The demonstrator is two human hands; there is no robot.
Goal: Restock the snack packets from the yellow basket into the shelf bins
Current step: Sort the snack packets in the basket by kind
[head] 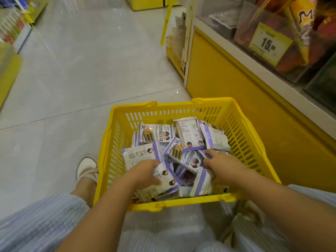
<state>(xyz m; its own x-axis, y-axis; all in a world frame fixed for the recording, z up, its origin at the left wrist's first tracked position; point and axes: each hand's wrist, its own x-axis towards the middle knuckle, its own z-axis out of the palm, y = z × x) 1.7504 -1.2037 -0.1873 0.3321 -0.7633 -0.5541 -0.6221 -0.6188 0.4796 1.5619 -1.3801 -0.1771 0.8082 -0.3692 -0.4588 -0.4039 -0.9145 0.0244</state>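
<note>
- L hand (145, 172): fingers curled round a packet (164, 180), near-left in the yellow basket (181, 108).
- Snack packets (189, 133): piled inside basket, which sits on the floor (72, 88).
- R hand (221, 166): pinches a middle packet (190, 160).
- Shelf bins (269, 30): far right.

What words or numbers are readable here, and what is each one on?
"15": yellow paper price tag on the clear shelf bin; smaller print blurred.
"M": orange snack bag behind it; rest unreadable.
White-and-purple snack packets in the yellow plastic basket: print too blurred.
</note>
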